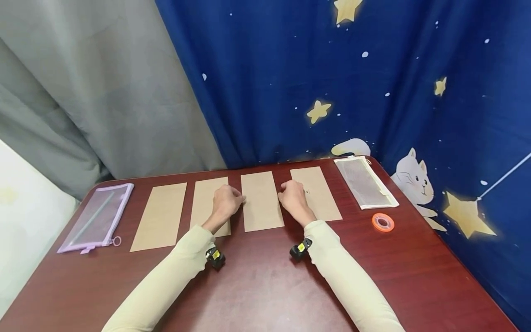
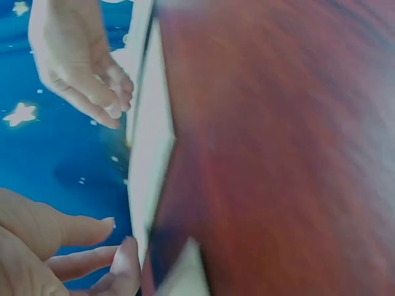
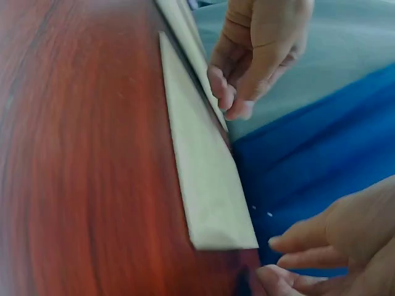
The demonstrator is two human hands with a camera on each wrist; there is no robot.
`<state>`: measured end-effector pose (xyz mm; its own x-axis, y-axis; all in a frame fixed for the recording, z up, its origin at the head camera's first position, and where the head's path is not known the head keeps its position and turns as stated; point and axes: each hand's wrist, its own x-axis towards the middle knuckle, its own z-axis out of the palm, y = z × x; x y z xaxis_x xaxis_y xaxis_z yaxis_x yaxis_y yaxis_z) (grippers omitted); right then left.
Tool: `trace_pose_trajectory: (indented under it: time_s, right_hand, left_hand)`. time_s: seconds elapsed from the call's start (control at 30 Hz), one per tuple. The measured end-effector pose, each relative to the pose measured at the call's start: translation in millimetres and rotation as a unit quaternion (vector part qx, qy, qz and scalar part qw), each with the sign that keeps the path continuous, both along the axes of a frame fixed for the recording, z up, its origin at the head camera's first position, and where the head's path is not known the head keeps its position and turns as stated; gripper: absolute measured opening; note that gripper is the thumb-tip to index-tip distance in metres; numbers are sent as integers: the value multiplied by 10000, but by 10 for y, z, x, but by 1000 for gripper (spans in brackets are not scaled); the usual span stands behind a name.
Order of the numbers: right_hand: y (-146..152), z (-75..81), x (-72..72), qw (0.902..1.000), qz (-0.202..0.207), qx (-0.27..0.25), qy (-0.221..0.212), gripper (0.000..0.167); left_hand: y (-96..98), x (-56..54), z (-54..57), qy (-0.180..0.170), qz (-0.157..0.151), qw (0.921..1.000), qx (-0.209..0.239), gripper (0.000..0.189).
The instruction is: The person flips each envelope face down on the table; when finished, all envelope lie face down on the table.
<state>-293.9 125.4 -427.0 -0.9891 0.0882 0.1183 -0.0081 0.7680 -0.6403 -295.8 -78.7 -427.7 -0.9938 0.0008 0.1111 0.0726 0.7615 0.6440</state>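
Observation:
Between my two hands a flat brown kraft-paper rectangle [image 1: 262, 203] lies on the table. My left hand [image 1: 225, 201] hovers over the neighbouring paper rectangle [image 1: 203, 198], its fingertips by the middle sheet's left edge. In the left wrist view that hand [image 2: 62, 253] has thumb and fingers apart, nothing pinched between them. Beside the middle sheet's right edge is my right hand [image 1: 293, 200], partly covering another brown paper rectangle [image 1: 321, 193]. The right wrist view shows this hand [image 3: 345, 240] with loosely bent fingers, just off the paper's end [image 3: 213, 203]; whether they touch is unclear.
A further brown paper rectangle [image 1: 159, 216] lies left in the row. At the far left is a lilac mesh zip pouch [image 1: 125, 196] with a pale stick-like thing. A white mesh zip pouch [image 1: 369, 184] and an orange tape roll [image 1: 376, 222] lie right. Curtains [image 1: 265, 92] border the back.

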Motion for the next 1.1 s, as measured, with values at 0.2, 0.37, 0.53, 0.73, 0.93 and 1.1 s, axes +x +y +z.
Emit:
trace_pose_trajectory:
  time_s: [0.2,0.37,0.53,0.73,0.93,1.1]
  right_hand:
    - [503,149,18,9990,100,-439,14,32]
    - [1033,265,-63,9974,-61,-456,-549,36]
    - [1453,276,-121,9778,110,-1570,-1381,39]
    - [1716,298,-188,9396,86,-2532,-2303,42]
    - [1745,300,-242,9294,-9,-2546,-2672,42]
    - [1726,249,-251,9220,-65,-2813,-2658,41]
  left_hand:
    - [260,-18,184,-1057,-254,9801,1663,35]
    - [598,-86,295,-2381,-284,9111,3352,50]
    - [920,-147,302,-3006,-340,8619,4069,67]
    - [1263,-160,299,-3339,-296,8243,4562,75]
    - [1405,-161,301,-3410,-88,8181,4630,73]
    - [1398,-173,274,-3481,91,8064,4780,72]
